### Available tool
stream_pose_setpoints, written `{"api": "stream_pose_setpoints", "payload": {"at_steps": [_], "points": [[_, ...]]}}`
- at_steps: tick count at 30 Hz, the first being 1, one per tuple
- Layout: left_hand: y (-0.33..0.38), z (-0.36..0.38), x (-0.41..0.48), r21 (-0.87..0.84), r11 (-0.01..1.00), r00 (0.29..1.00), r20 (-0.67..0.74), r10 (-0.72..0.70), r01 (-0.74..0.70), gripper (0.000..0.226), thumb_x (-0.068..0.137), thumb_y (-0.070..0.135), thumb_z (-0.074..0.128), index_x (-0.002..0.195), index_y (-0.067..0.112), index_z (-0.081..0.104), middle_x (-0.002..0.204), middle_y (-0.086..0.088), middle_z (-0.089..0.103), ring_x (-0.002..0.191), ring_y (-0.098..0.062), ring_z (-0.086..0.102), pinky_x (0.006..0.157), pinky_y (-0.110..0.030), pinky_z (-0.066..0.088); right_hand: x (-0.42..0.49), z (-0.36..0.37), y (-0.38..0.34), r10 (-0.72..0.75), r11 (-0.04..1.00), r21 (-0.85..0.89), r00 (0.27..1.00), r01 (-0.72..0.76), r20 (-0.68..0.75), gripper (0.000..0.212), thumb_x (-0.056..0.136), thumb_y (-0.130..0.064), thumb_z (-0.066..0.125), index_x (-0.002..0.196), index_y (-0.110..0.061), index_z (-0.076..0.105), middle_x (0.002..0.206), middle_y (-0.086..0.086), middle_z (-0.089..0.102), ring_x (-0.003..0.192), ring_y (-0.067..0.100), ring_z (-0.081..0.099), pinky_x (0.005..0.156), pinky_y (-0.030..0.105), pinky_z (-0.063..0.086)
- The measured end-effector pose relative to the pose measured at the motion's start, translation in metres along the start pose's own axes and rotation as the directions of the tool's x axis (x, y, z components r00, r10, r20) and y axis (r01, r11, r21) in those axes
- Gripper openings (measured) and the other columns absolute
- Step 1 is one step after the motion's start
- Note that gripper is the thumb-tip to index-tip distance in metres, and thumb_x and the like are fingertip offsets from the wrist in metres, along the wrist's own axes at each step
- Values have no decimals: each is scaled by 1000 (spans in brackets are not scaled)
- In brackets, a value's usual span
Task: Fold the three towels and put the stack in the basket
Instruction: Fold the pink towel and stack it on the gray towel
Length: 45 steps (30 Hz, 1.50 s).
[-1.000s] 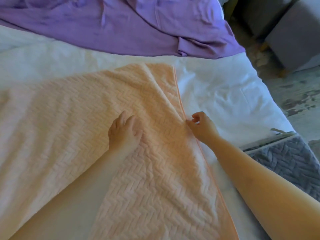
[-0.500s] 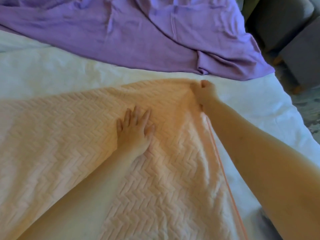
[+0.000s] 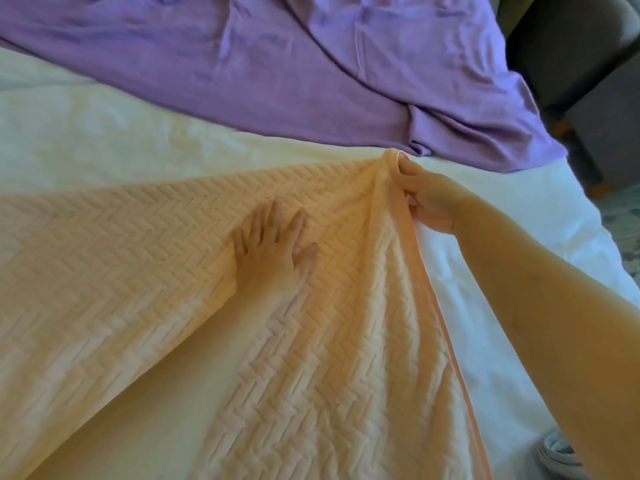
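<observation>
A peach-orange towel with a raised herringbone weave point(image 3: 145, 271) lies spread over a white bed sheet point(image 3: 104, 133), covering most of the near and left part of the view. The left hand point(image 3: 273, 247) lies palm-down on the cloth, its fingers point(image 3: 275, 216) spread apart and flat, holding nothing, only pressing the weave. Just to the right of those fingertips the fabric rises in long ridges that run toward the towel's far right corner.

The right hand point(image 3: 429, 202) has that corner: its fingers point(image 3: 408, 171) are curled together and clamped on the bunched cloth, lifting it slightly off the sheet. From below this grip the towel's smooth orange hem point(image 3: 436, 306) runs straight back toward the person, marking the right edge.

Right of the hem and the right forearm, the white sheet lies bare out to the edge of the bed. Beyond the clamped fingers, very close to the corner, lies the rumpled edge of a purple fabric sheet point(image 3: 311, 64), which spans the far side. Between the left fingertips and that purple cloth there is a band of open white sheet. A grey folded cloth point(image 3: 557, 455) peeks out low beside the right arm.
</observation>
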<state>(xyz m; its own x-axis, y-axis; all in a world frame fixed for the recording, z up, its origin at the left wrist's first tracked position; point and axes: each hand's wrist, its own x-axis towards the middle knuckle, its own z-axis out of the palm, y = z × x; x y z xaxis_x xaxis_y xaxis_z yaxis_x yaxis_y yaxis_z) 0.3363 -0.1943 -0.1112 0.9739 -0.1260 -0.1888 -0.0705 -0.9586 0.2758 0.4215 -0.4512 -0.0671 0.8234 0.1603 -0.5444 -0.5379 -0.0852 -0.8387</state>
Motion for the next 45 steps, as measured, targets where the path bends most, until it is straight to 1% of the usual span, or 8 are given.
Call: {"api": "stream_pose_setpoints", "payload": {"at_steps": [4, 11, 18, 24, 34, 38, 41, 45], "points": [[-19, -2, -9, 32, 999, 999, 19, -45, 44, 63, 91, 65, 19, 149, 44, 4, 161, 5, -12, 147, -19, -13, 117, -49, -7, 7, 19, 10, -211, 738, -675, 949, -1, -233, 49, 95, -25, 48, 141, -20, 33, 139, 1, 40, 121, 28, 45, 106, 43, 35], [-58, -13, -33, 40, 995, 994, -51, -93, 95, 61, 93, 59, 25, 150, 38, 16, 162, 4, 0, 148, -20, 0, 118, -46, 1, -4, 15, 16, -82, 897, -417, 873, -146, -480, 18, 86, -29, 62, 86, -11, 62, 68, 2, 53, 56, 15, 48, 43, 19, 38], [-113, -27, -57, 68, 971, 973, -54, -227, 230, 60, 93, 58, 31, 149, 37, 22, 162, 1, 6, 148, -22, 3, 117, -47, 2, -20, 24, 24, -271, 741, -586, 652, -329, -708, 40, 88, -14, 56, 125, -9, 44, 131, 17, 41, 115, 36, 43, 92, 42, 37], [-213, -62, -111, 23, 856, 849, -146, -508, 516, 60, 92, 56, 40, 147, 35, 30, 161, -3, 12, 146, -28, 9, 116, -52, 6, -25, 140, 16, -646, 485, -868, 711, 104, -276, 45, 84, -16, 58, 128, -15, 47, 137, 8, 40, 124, 32, 36, 103, 38, 27], [-316, -89, -177, -295, 598, 583, -145, -799, 745, 70, 89, 58, 46, 146, 22, 27, 147, -15, 39, 130, -40, 39, 106, -52, 33, -8, 355, 49, -344, 395, -842, 909, 368, 236, 58, 93, -42, 48, 146, -23, 32, 156, -6, 23, 143, 19, 13, 116, 40, 17], [-342, -120, -150, -654, 300, 527, 180, -830, 695, 72, 89, 68, 38, 135, 14, 49, 130, -16, 56, 113, -36, 55, 80, -34, 41, -5, 400, 37, -362, 400, -813, 888, 424, 285, 54, 94, -43, 48, 142, -23, 36, 150, -2, 35, 138, 25, 26, 111, 42, 26], [-353, -145, -125, -879, -13, 671, 373, -641, 477, 57, 90, 61, 48, 126, 17, 57, 99, -6, 67, 83, -20, 64, 68, -28, 46, -2, 417, 27, -335, 443, -801, 904, 401, 267, 53, 94, -46, 47, 141, -23, 37, 147, 1, 39, 135, 27, 31, 107, 41, 29], [-349, -165, -88, -977, -162, 804, 205, -559, 136, 36, 88, 42, 63, 105, 11, 63, 89, -3, 70, 77, -14, 69, 67, -28, 54, 4, 422, 17, -306, 565, -754, 934, 336, 187, 50, 94, -42, 49, 137, -20, 40, 138, 4, 47, 128, 27, 40, 104, 42, 38]]}}
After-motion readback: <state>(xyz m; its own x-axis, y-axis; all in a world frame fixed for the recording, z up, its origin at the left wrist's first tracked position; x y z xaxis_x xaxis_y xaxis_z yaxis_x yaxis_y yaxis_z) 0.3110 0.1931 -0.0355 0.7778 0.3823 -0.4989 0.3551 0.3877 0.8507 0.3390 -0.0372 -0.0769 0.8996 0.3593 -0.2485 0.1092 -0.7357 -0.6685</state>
